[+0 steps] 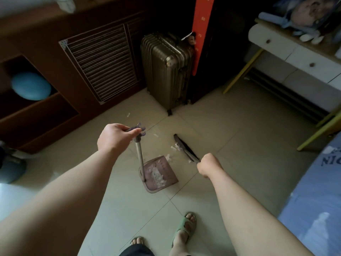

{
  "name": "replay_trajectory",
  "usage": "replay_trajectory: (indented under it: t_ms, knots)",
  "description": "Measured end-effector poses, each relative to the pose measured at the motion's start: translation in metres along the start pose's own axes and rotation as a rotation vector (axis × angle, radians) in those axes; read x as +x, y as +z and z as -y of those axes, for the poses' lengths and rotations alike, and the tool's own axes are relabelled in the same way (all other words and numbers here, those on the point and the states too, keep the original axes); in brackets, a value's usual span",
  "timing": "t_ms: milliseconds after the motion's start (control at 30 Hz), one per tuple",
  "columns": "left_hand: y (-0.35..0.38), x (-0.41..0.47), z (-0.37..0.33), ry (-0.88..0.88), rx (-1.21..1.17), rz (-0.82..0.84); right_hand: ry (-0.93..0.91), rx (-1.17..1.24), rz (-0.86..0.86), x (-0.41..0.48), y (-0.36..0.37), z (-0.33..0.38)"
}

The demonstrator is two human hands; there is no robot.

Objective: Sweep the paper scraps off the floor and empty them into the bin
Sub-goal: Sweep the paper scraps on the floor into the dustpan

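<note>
While the left hand (115,136) is closed around the top grip of the dustpan's long handle (139,156), the right hand (207,166) is fisted around the broom (185,147) handle, so both hands are full and neither shows any opening. The dustpan (160,174) sits on the tiled floor (239,137) between the two arms, its open mouth facing away from the person and a little to the right, towards the broom head. A pile of white paper scraps (157,177) already lies inside the pan. A smaller cluster of scraps (174,146) lies on the floor just beyond the pan's lip, touching or just beside the dark broom head on its left side. That is the relation the next stroke turns on: the loose scraps lie between broom and pan mouth, with the broom's long axis running diagonally from the right hand up and left, so a short pull towards the person and leftward should, I judge, carry them in. The right hand is the nearer one to them.

A few stray scraps (128,114) lie farther off near the wooden cabinet (55,100), and one (156,135) lies just right of the left hand, short of the ribbed suitcase (166,71). No bin is in view, so the emptying step looks some way off.
</note>
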State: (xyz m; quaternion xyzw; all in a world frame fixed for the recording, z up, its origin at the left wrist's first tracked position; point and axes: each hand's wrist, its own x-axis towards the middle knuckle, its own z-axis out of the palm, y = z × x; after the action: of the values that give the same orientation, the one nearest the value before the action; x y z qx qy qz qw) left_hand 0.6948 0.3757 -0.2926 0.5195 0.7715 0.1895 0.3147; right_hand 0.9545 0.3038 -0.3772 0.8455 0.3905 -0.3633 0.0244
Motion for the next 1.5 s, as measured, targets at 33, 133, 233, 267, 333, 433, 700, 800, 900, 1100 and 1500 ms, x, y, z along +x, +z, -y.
replay_trajectory:
  t_ms: [33, 133, 233, 267, 333, 433, 700, 800, 900, 1100, 1500]
  knots:
    - [-0.011, -0.001, 0.012, -0.007, -0.005, -0.002, -0.001, -0.011, 0.008, -0.011, 0.011, 0.008]
    - [-0.042, -0.001, 0.046, -0.028, -0.031, -0.015, -0.012, -0.036, 0.016, -0.040, 0.037, 0.030]
    - [-0.068, -0.001, 0.077, -0.041, -0.045, -0.018, -0.014, -0.028, 0.022, -0.066, 0.059, 0.049]
    - [-0.077, -0.002, 0.089, -0.043, -0.047, -0.017, -0.012, -0.027, 0.025, -0.077, 0.067, 0.056]
    - [-0.091, -0.005, 0.108, -0.044, -0.048, -0.013, -0.006, -0.007, 0.048, -0.092, 0.081, 0.066]
    - [-0.106, -0.011, 0.132, -0.049, -0.044, -0.013, 0.006, 0.070, 0.066, -0.111, 0.090, 0.080]
    - [-0.133, -0.020, 0.177, -0.042, 0.000, -0.015, 0.118, 0.161, -0.162, -0.139, 0.086, 0.090]
    - [-0.133, -0.023, 0.190, -0.046, 0.005, -0.033, 0.155, 0.134, -0.189, -0.147, 0.092, 0.085]
    - [-0.127, -0.026, 0.201, -0.048, 0.012, -0.019, 0.173, 0.170, -0.151, -0.152, 0.100, 0.082]
    - [-0.122, -0.027, 0.206, -0.054, 0.001, -0.023, 0.074, 0.196, 0.077, -0.170, 0.119, 0.091]
    - [-0.120, -0.024, 0.208, -0.141, -0.094, -0.039, 0.260, 0.675, 0.031, -0.168, 0.093, 0.102]
